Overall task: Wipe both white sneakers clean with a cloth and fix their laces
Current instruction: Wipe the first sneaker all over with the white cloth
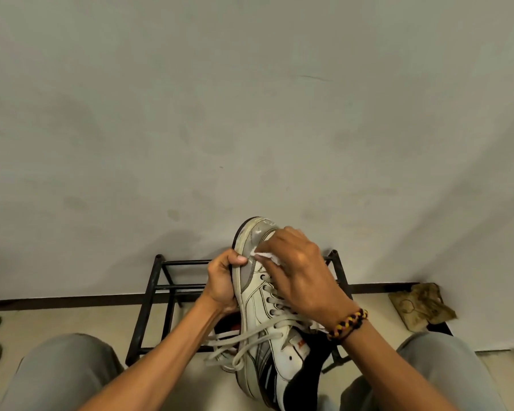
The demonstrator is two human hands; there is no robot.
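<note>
Wiping the toe of one sneaker while I brace it from the side.

My left hand (223,280) wraps the sole edge of the sneaker (267,295), thumb over the upper, so the toe tilts away and won't twist under pressure. My right hand (300,271) pinches the white cloth (266,256) and presses it on the toe box, just beyond my left thumb. The laces (244,342) hang loose below my right wrist, not yet fixed. A black rack (166,289) stands behind both hands; I can't see the second sneaker clearly.
</note>
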